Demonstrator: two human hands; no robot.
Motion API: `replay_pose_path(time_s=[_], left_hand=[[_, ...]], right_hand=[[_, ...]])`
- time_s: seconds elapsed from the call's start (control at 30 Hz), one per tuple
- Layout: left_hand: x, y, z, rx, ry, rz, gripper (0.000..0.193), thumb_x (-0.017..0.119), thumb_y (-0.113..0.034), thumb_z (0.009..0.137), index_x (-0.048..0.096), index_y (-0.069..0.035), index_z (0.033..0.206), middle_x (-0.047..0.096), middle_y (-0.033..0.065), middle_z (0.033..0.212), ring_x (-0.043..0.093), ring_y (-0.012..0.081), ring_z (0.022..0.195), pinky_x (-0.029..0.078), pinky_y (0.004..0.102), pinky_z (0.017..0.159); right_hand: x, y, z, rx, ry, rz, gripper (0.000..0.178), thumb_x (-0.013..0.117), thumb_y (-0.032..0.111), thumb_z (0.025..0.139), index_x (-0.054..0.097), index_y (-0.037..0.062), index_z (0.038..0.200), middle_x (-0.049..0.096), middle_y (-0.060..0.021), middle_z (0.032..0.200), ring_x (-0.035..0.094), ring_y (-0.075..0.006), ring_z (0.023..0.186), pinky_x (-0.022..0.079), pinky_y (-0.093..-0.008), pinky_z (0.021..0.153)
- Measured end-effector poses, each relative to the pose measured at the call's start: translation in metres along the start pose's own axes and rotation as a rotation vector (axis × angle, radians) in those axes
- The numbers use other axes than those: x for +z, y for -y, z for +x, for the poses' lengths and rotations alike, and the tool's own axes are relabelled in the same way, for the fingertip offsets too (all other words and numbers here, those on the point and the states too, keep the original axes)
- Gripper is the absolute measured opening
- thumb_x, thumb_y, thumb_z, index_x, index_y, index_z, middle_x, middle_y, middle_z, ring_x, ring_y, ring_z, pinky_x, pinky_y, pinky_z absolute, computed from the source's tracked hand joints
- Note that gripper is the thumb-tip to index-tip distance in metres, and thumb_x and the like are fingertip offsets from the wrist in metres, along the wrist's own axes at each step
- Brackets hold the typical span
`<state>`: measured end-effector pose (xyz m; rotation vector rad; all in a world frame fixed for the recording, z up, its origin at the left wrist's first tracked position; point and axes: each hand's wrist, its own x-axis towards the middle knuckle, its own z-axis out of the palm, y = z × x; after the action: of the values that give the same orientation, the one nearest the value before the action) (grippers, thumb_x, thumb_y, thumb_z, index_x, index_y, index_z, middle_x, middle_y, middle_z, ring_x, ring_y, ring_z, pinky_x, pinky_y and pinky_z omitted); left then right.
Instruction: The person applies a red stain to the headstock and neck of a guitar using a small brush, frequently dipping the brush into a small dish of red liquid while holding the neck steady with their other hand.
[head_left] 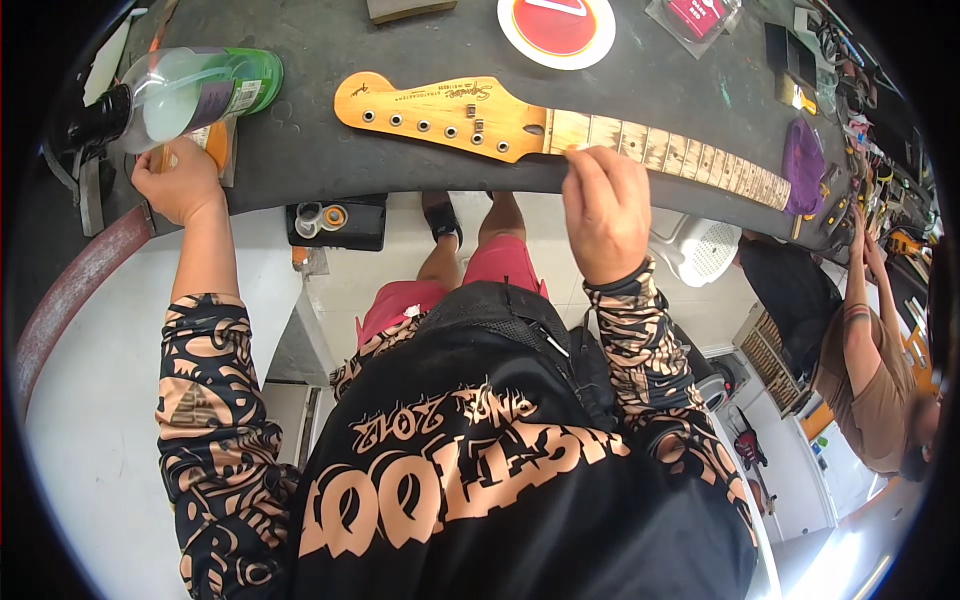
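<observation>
A guitar neck lies across the dark bench, its honey-coloured headstock (430,112) to the left with a row of metal-ringed tuner holes. Dark wear marks cover its fretboard (680,150), which runs off to the right. My right hand (607,205) is at the near edge of the neck by the first frets, thumb and fingers pinched together; anything between them is hidden. Under the green-and-clear spray bottle (205,90), my left hand (182,182) has its fingers curled at an orange flat packet (217,145). What those fingers grip is not clear.
A round red-and-white disc (556,30) and a red-labelled packet (695,20) lie beyond the neck. A purple cloth (803,165) is by its right end, near cluttered tools. Below stand a white stool (700,250) and a black case (350,225). Another person (870,350) works at the right.
</observation>
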<state>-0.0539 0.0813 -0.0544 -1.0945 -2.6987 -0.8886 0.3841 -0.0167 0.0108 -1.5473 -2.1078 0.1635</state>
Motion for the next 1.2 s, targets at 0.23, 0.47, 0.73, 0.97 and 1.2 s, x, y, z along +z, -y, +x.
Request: replay_pose_path(time_s=[0.23,0.47,0.73,0.97,1.2], left_hand=[[0.001,0.002,0.000,-0.005,-0.003,-0.027,0.056,0.070,-0.037,0.084,0.057,-0.004,0.127,0.064,0.0178,0.129,0.063,0.0363,0.119,0.050,0.0421,0.100],[0.001,0.000,0.000,-0.005,-0.001,-0.033,0.055,0.070,-0.037,0.084,0.057,-0.004,0.126,0.065,0.0183,0.129,0.063,0.0365,0.119,0.050,0.0420,0.100],[-0.001,-0.001,0.000,0.018,0.001,0.010,0.056,0.070,-0.036,0.084,0.056,-0.003,0.126,0.064,0.0192,0.130,0.063,0.0368,0.119,0.050,0.0418,0.102],[-0.002,-0.003,-0.002,0.000,0.002,0.007,0.054,0.070,-0.035,0.084,0.057,-0.003,0.125,0.064,0.0187,0.128,0.063,0.0367,0.119,0.049,0.0422,0.102],[-0.005,-0.010,-0.006,-0.019,0.007,-0.002,0.051,0.070,-0.035,0.084,0.058,-0.003,0.122,0.064,0.0180,0.127,0.063,0.0366,0.117,0.049,0.0429,0.101]], right_hand=[[0.001,0.005,0.001,0.012,0.035,0.027,0.031,0.071,-0.004,0.076,0.068,-0.0010,0.107,0.065,-0.0129,0.101,0.062,-0.0318,0.090,0.053,-0.0419,0.080],[0.002,0.008,0.005,0.009,0.032,0.025,0.030,0.070,-0.005,0.076,0.069,-0.0001,0.106,0.064,-0.0125,0.102,0.062,-0.0323,0.089,0.052,-0.0421,0.080],[0.005,0.004,0.001,-0.006,0.016,0.032,0.030,0.072,-0.003,0.076,0.070,0.0015,0.106,0.067,-0.0111,0.102,0.064,-0.0308,0.090,0.052,-0.0416,0.080],[0.004,0.005,0.008,0.085,0.004,0.037,0.026,0.075,0.000,0.079,0.072,0.0023,0.105,0.066,-0.0109,0.097,0.063,-0.0299,0.086,0.051,-0.0411,0.078],[0.002,0.004,0.013,0.010,0.050,0.031,0.025,0.076,0.003,0.079,0.072,0.0038,0.103,0.065,-0.0085,0.094,0.062,-0.0286,0.083,0.049,-0.0390,0.074]])
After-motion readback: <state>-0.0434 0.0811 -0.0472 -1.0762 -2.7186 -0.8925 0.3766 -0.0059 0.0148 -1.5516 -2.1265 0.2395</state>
